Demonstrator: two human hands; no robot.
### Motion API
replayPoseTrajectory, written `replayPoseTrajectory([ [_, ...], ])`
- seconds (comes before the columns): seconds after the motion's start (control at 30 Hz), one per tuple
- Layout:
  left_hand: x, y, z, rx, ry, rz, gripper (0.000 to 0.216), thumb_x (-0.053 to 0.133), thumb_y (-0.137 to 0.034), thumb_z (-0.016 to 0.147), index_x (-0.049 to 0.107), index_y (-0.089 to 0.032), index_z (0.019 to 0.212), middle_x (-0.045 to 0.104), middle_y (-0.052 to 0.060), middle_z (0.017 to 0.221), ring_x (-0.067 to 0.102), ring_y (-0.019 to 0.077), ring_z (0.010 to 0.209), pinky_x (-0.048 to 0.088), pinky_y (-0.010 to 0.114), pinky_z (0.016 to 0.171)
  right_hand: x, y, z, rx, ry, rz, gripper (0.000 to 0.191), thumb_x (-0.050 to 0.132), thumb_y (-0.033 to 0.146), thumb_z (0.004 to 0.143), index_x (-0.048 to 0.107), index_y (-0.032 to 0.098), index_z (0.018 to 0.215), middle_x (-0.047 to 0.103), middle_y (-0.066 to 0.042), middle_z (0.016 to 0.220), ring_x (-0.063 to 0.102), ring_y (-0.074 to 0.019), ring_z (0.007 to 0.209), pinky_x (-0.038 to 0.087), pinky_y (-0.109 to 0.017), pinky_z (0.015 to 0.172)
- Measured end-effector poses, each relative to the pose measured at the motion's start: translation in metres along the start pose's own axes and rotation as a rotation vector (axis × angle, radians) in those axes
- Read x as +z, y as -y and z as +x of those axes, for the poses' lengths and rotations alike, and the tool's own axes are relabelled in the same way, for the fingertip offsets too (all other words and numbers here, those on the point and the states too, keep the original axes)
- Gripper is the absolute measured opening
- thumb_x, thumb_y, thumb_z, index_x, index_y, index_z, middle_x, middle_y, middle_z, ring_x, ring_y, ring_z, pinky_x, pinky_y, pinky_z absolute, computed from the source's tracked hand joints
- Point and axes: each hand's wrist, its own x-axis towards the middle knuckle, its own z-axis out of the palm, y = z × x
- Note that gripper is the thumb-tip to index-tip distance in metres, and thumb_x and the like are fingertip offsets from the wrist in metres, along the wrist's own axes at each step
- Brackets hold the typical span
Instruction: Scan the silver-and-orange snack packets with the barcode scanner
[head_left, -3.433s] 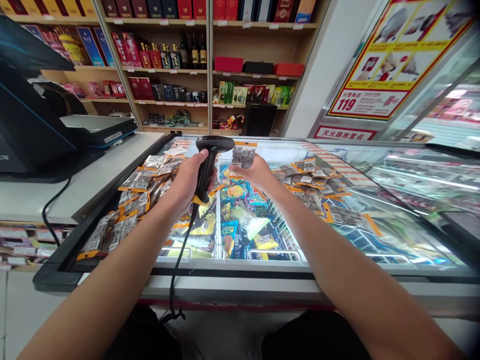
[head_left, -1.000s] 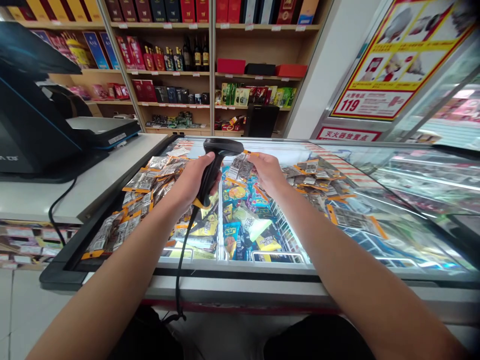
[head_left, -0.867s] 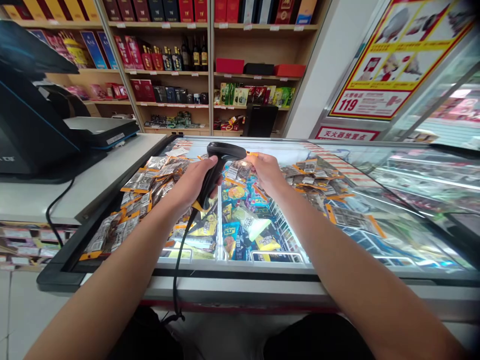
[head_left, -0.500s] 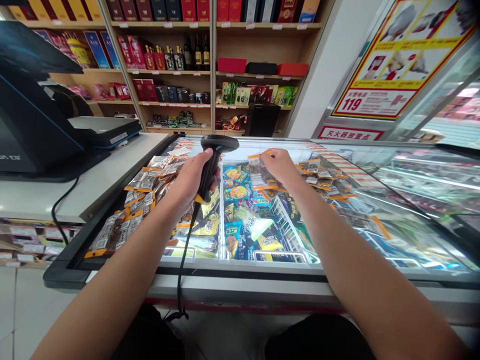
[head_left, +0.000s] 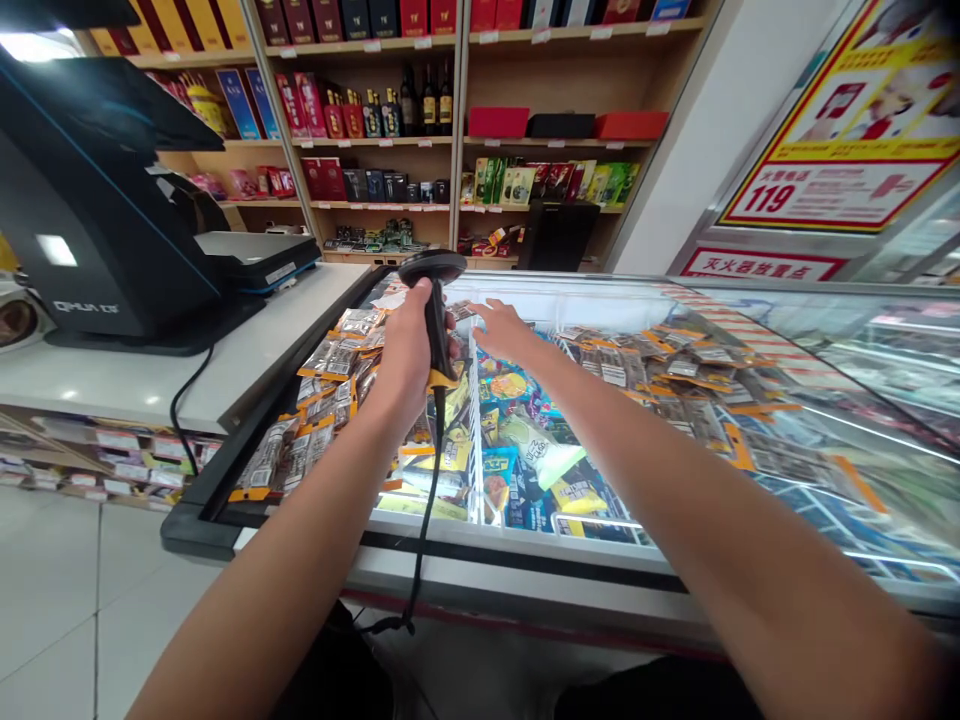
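Observation:
My left hand (head_left: 420, 335) is wrapped round the handle of a black barcode scanner (head_left: 436, 330), held upright with its head on top and its cord hanging down. Left of and behind it lies a pile of clear snack packets with orange edges (head_left: 330, 360) on the freezer glass. My right hand (head_left: 502, 328) reaches across to the scanner's right side, fingers stretched out and thumb apart. Its fingertips are by a small packet (head_left: 460, 310); whether they touch it is unclear. More such packets (head_left: 675, 360) lie spread to the right.
Through the glass of the chest freezer (head_left: 525, 575), colourful ice cream packs (head_left: 540, 450) sit in white wire baskets. At left, a counter (head_left: 262, 370) carries a black checkout machine (head_left: 112, 220) and its cable. Shelves of boxes and bottles (head_left: 427, 100) stand behind.
My right hand has moved left towards the scanner, and its fingers have opened from the blurred packet they pinched. The view has turned left. The scanner stays in my left hand.

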Motion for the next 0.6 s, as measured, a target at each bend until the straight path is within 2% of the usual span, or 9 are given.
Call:
replayPoseTrajectory([
  [0.07, 0.002, 0.001, -0.002, -0.007, 0.010, 0.009, 0.043, 0.053, -0.063, 0.095, 0.053, -0.021, 0.087, 0.058, -0.002, 0.063, 0.053, 0.0089, 0.042, 0.038, 0.022, 0.041, 0.012, 0.003, 0.020, 0.008, 0.029, -0.007, 0.064, 0.047, 0.029, 0.101, 0.037, 0.024, 0.164, 0.026, -0.013, 0.172, 0.024, -0.0401, 0.155, 0.033, -0.057, 0.117],
  [0.1, 0.003, 0.002, -0.002, -0.012, 0.010, 0.015, 0.042, 0.053, -0.062, 0.096, 0.053, -0.021, 0.087, 0.058, -0.002, 0.064, 0.052, 0.0084, 0.042, 0.037, 0.022, 0.042, 0.016, 0.004, 0.026, 0.011, 0.048, -0.019, 0.064, 0.045, 0.029, 0.101, 0.036, 0.025, 0.164, 0.026, -0.011, 0.172, 0.023, -0.0395, 0.155, 0.033, -0.057, 0.117],
  [0.2, 0.004, 0.004, -0.001, -0.021, 0.013, 0.024, 0.041, 0.053, -0.060, 0.097, 0.051, -0.021, 0.084, 0.057, -0.003, 0.065, 0.050, 0.0073, 0.041, 0.036, 0.021, 0.042, 0.021, 0.003, 0.034, 0.016, 0.089, -0.072, 0.060, 0.046, 0.033, 0.101, 0.044, 0.025, 0.160, 0.038, -0.011, 0.166, 0.033, -0.0429, 0.148, 0.035, -0.059, 0.114],
  [0.3, 0.003, 0.005, 0.000, -0.014, 0.023, 0.008, 0.040, 0.053, -0.059, 0.097, 0.051, -0.021, 0.085, 0.057, -0.003, 0.065, 0.050, 0.0072, 0.041, 0.036, 0.021, 0.042, 0.020, 0.001, 0.024, 0.013, -0.020, -0.163, 0.051, 0.049, 0.036, 0.100, 0.060, 0.017, 0.145, 0.053, -0.021, 0.149, 0.039, -0.0460, 0.138, 0.037, -0.060, 0.108],
  [0.4, 0.003, 0.004, 0.001, -0.025, 0.023, 0.002, 0.039, 0.053, -0.059, 0.097, 0.052, -0.021, 0.087, 0.056, -0.004, 0.065, 0.051, 0.0077, 0.041, 0.035, 0.022, 0.042, 0.013, -0.003, 0.003, -0.067, -0.143, -0.249, 0.041, 0.048, 0.033, 0.100, 0.068, 0.010, 0.127, 0.059, -0.026, 0.132, 0.043, -0.0438, 0.133, 0.037, -0.056, 0.106],
  [0.5, 0.003, 0.004, 0.000, -0.026, 0.029, -0.004, 0.038, 0.054, -0.058, 0.097, 0.054, -0.021, 0.089, 0.056, -0.004, 0.064, 0.050, 0.0078, 0.041, 0.036, 0.022, 0.042, -0.006, -0.006, -0.022, -0.109, -0.036, -0.195, 0.031, 0.047, 0.025, 0.099, 0.068, 0.012, 0.118, 0.065, -0.023, 0.117, 0.055, -0.0396, 0.118, 0.042, -0.052, 0.100],
  [0.6, 0.004, 0.005, 0.000, -0.021, 0.048, -0.003, 0.039, 0.055, -0.059, 0.096, 0.055, -0.021, 0.089, 0.057, -0.003, 0.063, 0.049, 0.0079, 0.040, 0.035, 0.022, 0.042, -0.030, -0.008, -0.046, -0.079, 0.115, -0.144, 0.013, 0.061, 0.024, 0.093, 0.069, 0.020, 0.102, 0.070, -0.016, 0.104, 0.062, -0.0352, 0.103, 0.046, -0.046, 0.091],
])
